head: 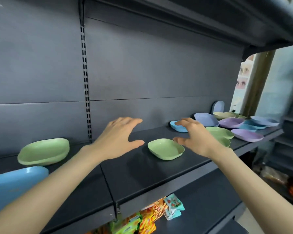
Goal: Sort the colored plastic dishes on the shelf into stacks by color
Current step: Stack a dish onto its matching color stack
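Blue dish, far left (15, 183): at the shelf's front edge near its left end, opening up. It is cut off by the frame, so its full outline is not shown.
Large green dish (44, 152): just behind the blue one, opening up, long axis along the shelf's length.
Left hand (118, 137): palm down above mid-shelf, fingers spread apart, holding nothing. The thumb points at the middle green dish.
Middle green dish (166, 149): mid-shelf between the two hands, upright and opening up. It is a rounded square with no clear long axis.
Right hand (193, 137): fingers apart and loosely bent, holding nothing, over that dish's right rim. Contact cannot be told.
Small blue dish (178, 127): near the back edge, partly hidden by the right fingers.
Green pair (222, 132): overlapping, left portion hidden behind the right hand.
Right-end group (243, 127): lavender, purple, blue and cream dishes overlapping toward the right end. The count is hard to make out. One pale dish (218, 107) stands on edge against the back panel.
Shelf (159, 174): dark grey metal with a matching back panel (159, 73).
Below: snack packets (150, 215), blurred.
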